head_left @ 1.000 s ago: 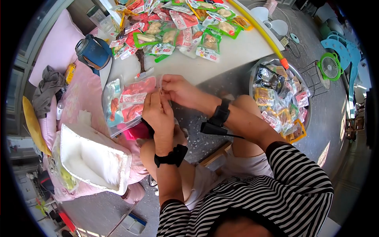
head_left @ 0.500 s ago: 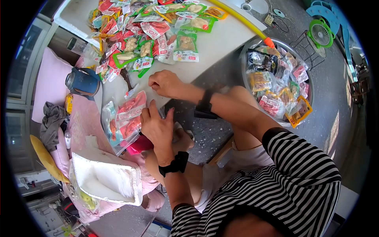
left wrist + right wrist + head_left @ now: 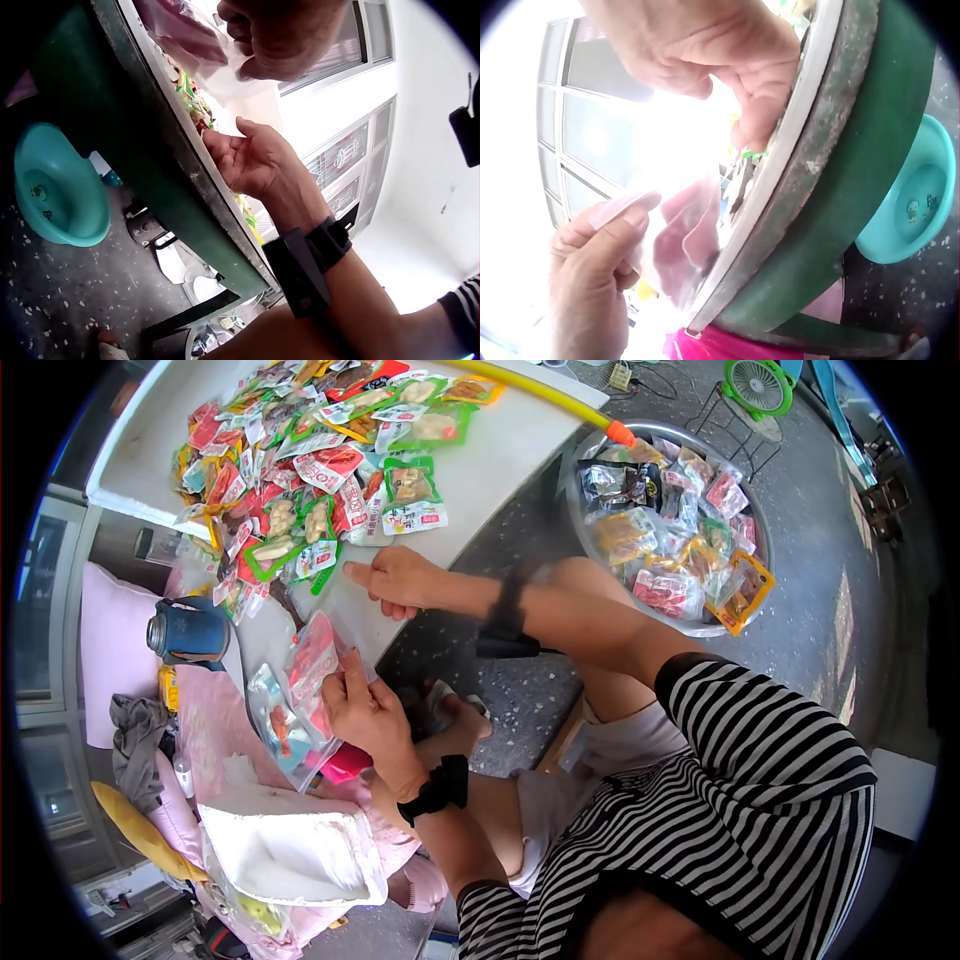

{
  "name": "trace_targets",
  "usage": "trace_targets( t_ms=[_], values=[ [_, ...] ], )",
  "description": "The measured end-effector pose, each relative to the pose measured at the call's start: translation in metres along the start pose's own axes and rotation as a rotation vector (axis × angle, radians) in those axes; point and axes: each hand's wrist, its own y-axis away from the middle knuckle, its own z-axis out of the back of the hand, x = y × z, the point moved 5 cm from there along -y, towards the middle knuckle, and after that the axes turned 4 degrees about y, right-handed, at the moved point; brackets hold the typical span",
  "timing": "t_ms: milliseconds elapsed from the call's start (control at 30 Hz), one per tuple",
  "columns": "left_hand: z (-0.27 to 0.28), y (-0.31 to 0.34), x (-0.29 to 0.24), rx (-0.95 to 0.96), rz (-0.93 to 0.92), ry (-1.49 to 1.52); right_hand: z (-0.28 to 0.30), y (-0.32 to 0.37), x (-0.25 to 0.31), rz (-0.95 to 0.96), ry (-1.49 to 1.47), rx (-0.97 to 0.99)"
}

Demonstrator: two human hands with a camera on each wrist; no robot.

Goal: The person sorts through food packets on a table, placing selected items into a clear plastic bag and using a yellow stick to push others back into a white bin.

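In the head view a clear plastic bag [image 3: 283,732] holding red-and-white packets [image 3: 312,660] lies at the table's near corner. My left hand [image 3: 368,715] pinches the bag's edge between thumb and fingers; the right wrist view shows that left hand [image 3: 596,262] gripping the film. Apart from the bag, my right hand [image 3: 400,582] is over the table edge beside the packet pile [image 3: 300,490], its fingers partly bent with nothing visible in them. The left wrist view shows the right hand [image 3: 259,161] with its palm turned up and empty.
A metal basin [image 3: 570,490] of packets stands on the floor at the right. A yellow tube [image 3: 540,392] crosses the table. The blue flask [image 3: 190,631] and white foam box [image 3: 290,855] are at the left. A turquoise basin [image 3: 64,187] sits below.
My right hand has let go of the bag's edge and moved away toward the packet pile. My left hand opened, then pinched the bag again. The head view has shifted.
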Motion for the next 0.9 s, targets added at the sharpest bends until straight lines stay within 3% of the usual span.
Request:
trace_targets(
  t_ms=[133, 200, 267, 333, 400, 500, 600, 733, 800, 900],
  values=[
    [-0.001, -0.001, -0.013, 0.036, -0.109, 0.05, -0.022, 0.019, -0.005, -0.058, -0.248, 0.212],
    [0.0, 0.0, -0.021, 0.081, -0.148, 0.074, -0.025, 0.015, -0.008, 0.173, -0.238, 0.065],
    [-0.001, 0.0, -0.029, 0.088, -0.203, 0.107, -0.032, 0.003, -0.013, 0.221, -0.191, -0.1],
    [0.002, 0.0, -0.034, 0.009, -0.308, 0.157, -0.045, -0.026, -0.019, 0.614, -0.005, -0.284],
    [0.007, 0.003, -0.031, -0.033, -0.286, 0.169, -0.037, 0.007, 0.012, 0.605, -0.032, -0.214],
    [0.024, 0.005, -0.045, -0.23, -0.428, 0.167, -0.033, 0.03, 0.037, 0.845, -0.061, -0.272],
    [0.041, 0.008, -0.063, -0.327, -0.486, 0.186, 0.007, 0.106, 0.077, 0.889, -0.032, -0.279],
    [0.044, 0.01, -0.068, -0.286, -0.433, 0.212, 0.075, 0.167, 0.063, 0.593, -0.29, -0.244],
    [0.036, 0.007, -0.064, -0.247, -0.413, 0.227, 0.123, 0.19, 0.048, 0.548, -0.366, -0.353],
    [0.027, 0.006, -0.061, -0.184, -0.374, 0.3, 0.212, 0.231, 0.022, 0.495, -0.34, -0.67]
  ],
)
